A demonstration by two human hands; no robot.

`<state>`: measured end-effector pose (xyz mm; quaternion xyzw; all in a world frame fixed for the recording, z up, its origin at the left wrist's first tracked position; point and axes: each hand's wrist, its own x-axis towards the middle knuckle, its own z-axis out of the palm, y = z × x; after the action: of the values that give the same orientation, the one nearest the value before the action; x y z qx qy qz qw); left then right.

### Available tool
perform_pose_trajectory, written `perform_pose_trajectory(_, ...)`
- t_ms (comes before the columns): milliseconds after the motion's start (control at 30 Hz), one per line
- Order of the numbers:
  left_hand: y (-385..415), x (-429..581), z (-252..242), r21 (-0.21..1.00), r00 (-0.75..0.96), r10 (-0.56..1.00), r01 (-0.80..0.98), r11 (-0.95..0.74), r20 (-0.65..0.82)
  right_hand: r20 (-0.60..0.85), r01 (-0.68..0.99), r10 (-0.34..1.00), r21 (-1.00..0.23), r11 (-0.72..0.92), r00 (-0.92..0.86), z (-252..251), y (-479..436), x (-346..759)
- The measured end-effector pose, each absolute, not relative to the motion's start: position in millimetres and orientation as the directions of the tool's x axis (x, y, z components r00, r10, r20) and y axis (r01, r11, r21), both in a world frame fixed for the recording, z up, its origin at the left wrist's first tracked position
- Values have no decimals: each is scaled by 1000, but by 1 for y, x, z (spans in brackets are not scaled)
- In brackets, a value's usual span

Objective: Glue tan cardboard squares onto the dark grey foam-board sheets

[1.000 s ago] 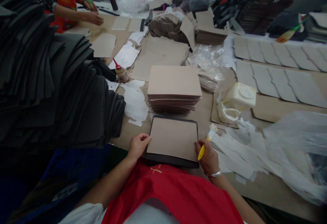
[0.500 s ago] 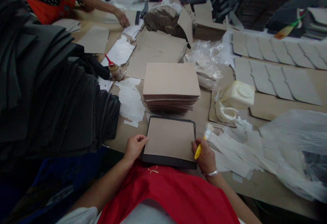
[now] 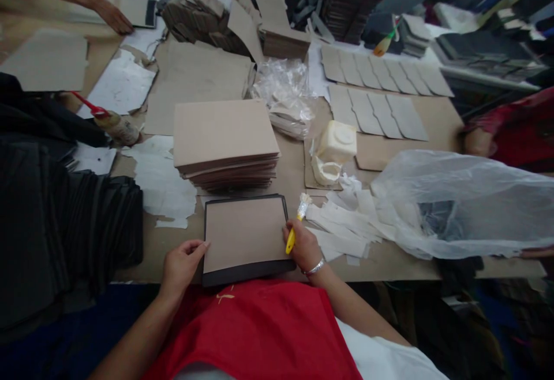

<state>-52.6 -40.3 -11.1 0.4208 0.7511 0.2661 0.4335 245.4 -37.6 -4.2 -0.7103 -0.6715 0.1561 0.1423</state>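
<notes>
A tan cardboard sheet (image 3: 246, 233) lies on a slightly larger black sheet (image 3: 242, 273) at the table's front edge, with a black strip showing below it. My left hand (image 3: 184, 261) pinches the cardboard's left edge between thumb and fingers. At the opposite edge, my right hand (image 3: 305, 247) holds a yellow-handled paintbrush (image 3: 291, 240), its pale bristles pointing away from me. The fingertips of that hand also touch the sheet's right side. Just behind stands a tall stack of tan cardboard sheets (image 3: 225, 131).
Piled black sheets (image 3: 99, 224) rise on the left, near a red-tipped glue bottle (image 3: 119, 129). To the right are a cut-open white jug (image 3: 340, 143), paper strips (image 3: 341, 218) and a clear plastic bag (image 3: 459, 201). A co-worker's hand (image 3: 113, 17) is at far left; another person's red sleeve (image 3: 506, 129) is at right.
The view has swung to the right, so the table's things sit further left and a person in red appears. Both hands keep their places at the cardboard sheet's edges.
</notes>
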Motion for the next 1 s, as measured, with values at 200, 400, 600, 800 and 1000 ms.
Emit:
perform_pose_trajectory(200,-35,-51,-6,752,-289,869,438,493,-402,-54,923,998,-380,-58,40,-5,-35,242)
perform_pose_trajectory(400,-28,-57,-8,747,-210,897,498,440,-388,-49,954,998,-298,-45,32,-5,-31,239)
perform_pose_trajectory(600,-22,-64,0,656,-138,913,655,375,-384,-143,978,989,-204,-47,18,3,-29,232)
perform_pose_trajectory(800,-21,-55,21,370,134,978,926,-67,-157,-139,999,989,28,-36,40,22,-28,231)
perform_pose_trajectory(1000,-18,-31,21,218,615,782,780,-586,-101,116,979,993,-204,5,20,68,-22,258)
